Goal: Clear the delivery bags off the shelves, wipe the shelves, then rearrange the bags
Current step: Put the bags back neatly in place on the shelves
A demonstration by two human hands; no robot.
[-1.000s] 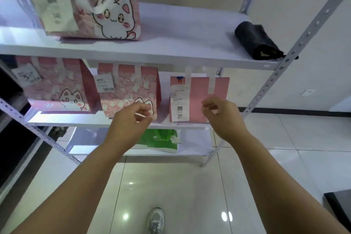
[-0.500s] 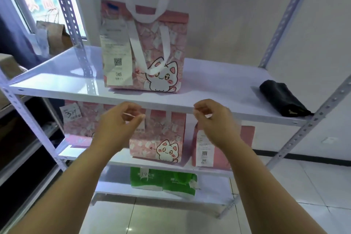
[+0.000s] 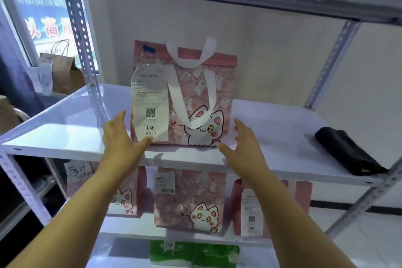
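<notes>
Four pink bags (image 3: 195, 98), one green bag (image 3: 193, 254)

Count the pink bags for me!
4. The top bag stands on the upper shelf; on the lower shelf sit the left bag, middle bag and right bag. Others may be hidden.

Soft daylight from left window (image 3: 50, 17), motion blur, wide-angle edge bending

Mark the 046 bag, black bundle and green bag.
046 bag (image 3: 191, 89): head view, pink front panel between the straps.
black bundle (image 3: 348, 152): head view, middle of its top side.
green bag (image 3: 195, 255): head view, front face.
</notes>
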